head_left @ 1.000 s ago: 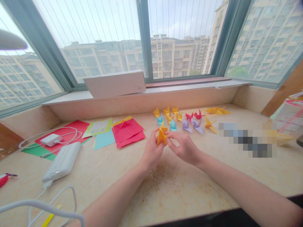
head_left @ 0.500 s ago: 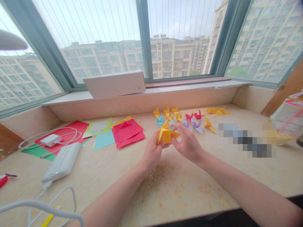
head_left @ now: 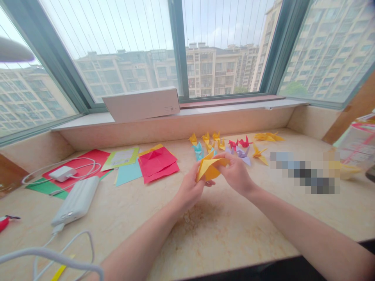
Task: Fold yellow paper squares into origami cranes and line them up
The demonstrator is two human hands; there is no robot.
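Both my hands hold a partly folded yellow origami piece (head_left: 209, 168) above the beige stone counter (head_left: 211, 230). My left hand (head_left: 189, 190) pinches its lower left end. My right hand (head_left: 236, 173) grips its upper right flap, fingers curled round the paper. Just behind my hands stand several finished paper cranes (head_left: 234, 146) in yellow, blue, red and purple.
Red paper sheets (head_left: 158, 163) and other coloured sheets lie to the left. A white power bank (head_left: 76, 201), a charger with cable (head_left: 63, 172) and a white box (head_left: 142, 103) on the sill are further left. A clear plastic bag (head_left: 359, 150) sits at the right edge.
The yellow piece has been spread wider; my right hand has pulled its flap up and to the right while my left hand kept hold of the lower end.
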